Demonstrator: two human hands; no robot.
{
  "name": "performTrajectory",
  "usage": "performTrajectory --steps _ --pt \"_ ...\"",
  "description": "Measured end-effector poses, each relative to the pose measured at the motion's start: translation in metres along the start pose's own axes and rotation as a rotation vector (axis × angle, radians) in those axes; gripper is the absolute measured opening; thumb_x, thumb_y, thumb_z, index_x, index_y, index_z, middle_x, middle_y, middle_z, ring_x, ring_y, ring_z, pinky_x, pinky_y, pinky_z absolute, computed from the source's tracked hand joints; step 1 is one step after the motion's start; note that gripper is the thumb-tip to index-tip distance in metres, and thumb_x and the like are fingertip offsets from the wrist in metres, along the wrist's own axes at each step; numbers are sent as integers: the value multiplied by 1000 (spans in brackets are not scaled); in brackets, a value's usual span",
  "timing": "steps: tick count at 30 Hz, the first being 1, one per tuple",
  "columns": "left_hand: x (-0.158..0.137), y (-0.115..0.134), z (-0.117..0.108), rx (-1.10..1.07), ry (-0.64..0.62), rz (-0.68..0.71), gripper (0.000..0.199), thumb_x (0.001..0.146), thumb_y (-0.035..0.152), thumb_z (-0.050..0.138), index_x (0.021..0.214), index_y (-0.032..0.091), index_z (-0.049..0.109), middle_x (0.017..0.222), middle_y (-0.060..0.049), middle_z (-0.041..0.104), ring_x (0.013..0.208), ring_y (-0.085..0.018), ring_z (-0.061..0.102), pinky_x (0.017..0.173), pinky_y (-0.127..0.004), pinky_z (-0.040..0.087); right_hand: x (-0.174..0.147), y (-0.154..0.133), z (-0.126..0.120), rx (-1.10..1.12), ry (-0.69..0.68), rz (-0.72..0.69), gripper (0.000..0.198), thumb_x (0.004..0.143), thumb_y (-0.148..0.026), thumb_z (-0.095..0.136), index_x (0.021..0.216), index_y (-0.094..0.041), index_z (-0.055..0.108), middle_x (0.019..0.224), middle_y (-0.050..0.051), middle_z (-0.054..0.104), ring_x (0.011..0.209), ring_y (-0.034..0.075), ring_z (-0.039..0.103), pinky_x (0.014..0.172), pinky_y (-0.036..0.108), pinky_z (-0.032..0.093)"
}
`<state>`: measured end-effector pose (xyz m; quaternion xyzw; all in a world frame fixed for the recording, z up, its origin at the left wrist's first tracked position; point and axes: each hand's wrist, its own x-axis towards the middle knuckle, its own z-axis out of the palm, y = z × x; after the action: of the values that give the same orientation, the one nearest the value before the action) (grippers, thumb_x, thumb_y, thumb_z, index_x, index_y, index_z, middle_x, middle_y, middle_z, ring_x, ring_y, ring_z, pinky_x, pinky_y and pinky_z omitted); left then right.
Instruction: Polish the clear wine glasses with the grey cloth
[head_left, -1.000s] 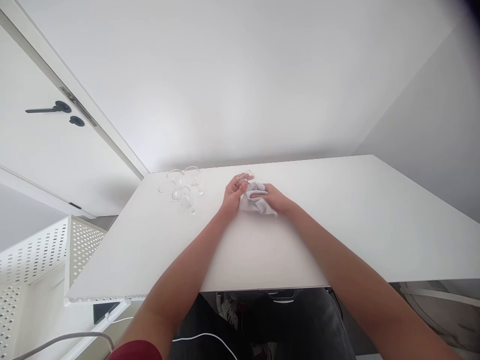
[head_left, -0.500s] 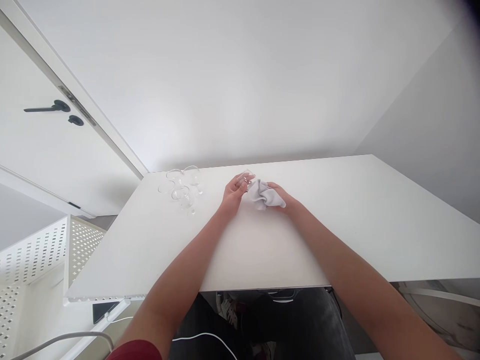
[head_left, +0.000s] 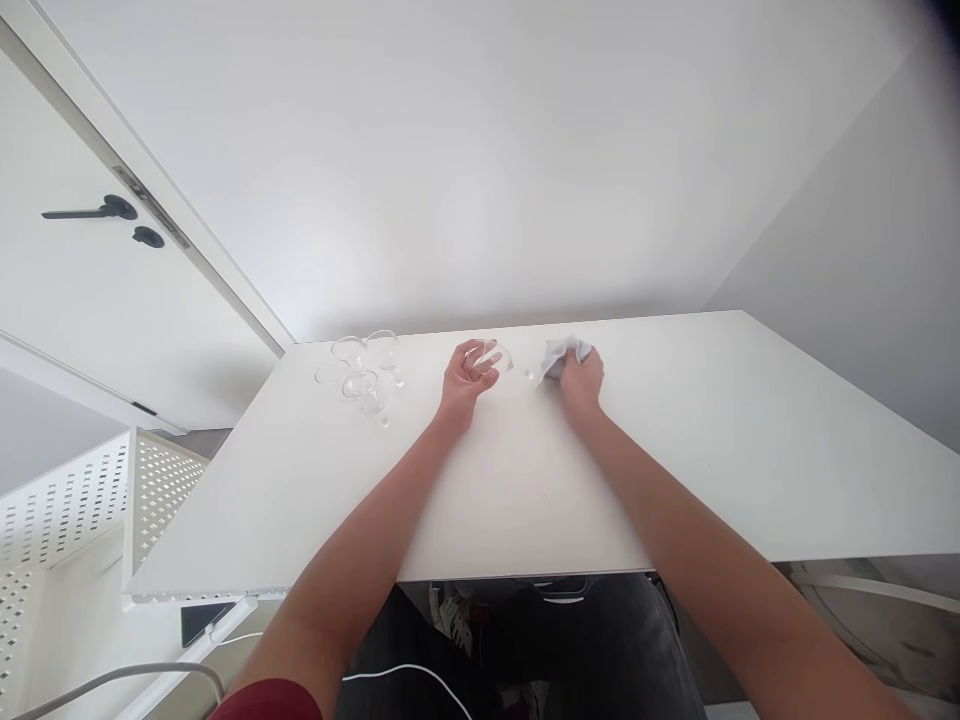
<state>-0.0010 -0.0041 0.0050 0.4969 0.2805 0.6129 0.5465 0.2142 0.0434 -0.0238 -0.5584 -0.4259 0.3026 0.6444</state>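
My left hand is wrapped round the bowl of a clear stemmed glass, which is tilted on its side over the table. The glass's narrow end points right, toward the cloth, and its outline is faint. A light grey cloth is bunched in my right hand, just to the right of the glass and apart from its bowl. Whether the cloth touches the narrow end, I cannot tell. Several more clear glasses stand grouped on the table to the left of my left hand.
The white table meets a pale wall at its back edge. At the left are a door with a black handle and a white perforated panel. A white cable runs below the front edge.
My right hand has moved right and slightly back with the cloth, away from the glass's bowl. More of the glass now shows in my left hand, which has stayed nearly in place.
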Motion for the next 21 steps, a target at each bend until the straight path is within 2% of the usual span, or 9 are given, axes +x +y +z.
performTrajectory --steps 2,5,7,9,13,17,21 --pt "0 1 1 -5 7 30 63 73 40 91 125 31 58 150 -12 57 135 -33 60 112 -50 43 -6 -3 6 32 -153 91 46 81 -67 64 99 -25 62 98 6 72 90 21 66 71 30 51" --pt "0 3 2 10 49 75 66 71 42 92 126 31 57 151 -12 56 134 -32 60 109 -48 44 -15 -17 14 236 -455 285 53 80 -69 67 106 -23 66 106 8 73 95 24 69 76 33 55" --pt "0 4 3 36 73 99 66 71 43 92 126 31 57 150 -11 57 133 -32 61 109 -47 44 -18 -26 14 358 -553 341 56 81 -72 66 106 -21 68 108 10 74 97 26 69 77 35 57" --pt "-1 6 5 70 69 116 65 71 42 92 125 31 58 148 -12 59 132 -32 62 107 -45 44 -18 -31 12 379 -596 342 54 78 -66 75 104 -20 71 106 11 74 97 26 69 78 37 58" --pt "-4 8 10 161 -3 149 67 68 40 94 124 29 59 145 -13 61 130 -32 62 101 -42 45 -16 -30 10 217 -577 312 47 64 -46 90 96 -17 73 96 9 74 87 24 68 75 36 57" --pt "-7 7 14 237 -98 163 66 67 38 94 121 29 58 139 -13 64 129 -30 60 98 -42 48 -15 -25 10 121 -439 268 41 61 -42 90 88 -17 72 87 6 73 78 22 66 69 35 56" --pt "-8 5 16 216 -130 162 61 69 35 93 120 30 60 138 -11 63 130 -30 59 97 -44 51 -13 -23 7 106 -309 250 40 57 -37 92 86 -18 72 88 5 73 78 21 66 67 34 55"
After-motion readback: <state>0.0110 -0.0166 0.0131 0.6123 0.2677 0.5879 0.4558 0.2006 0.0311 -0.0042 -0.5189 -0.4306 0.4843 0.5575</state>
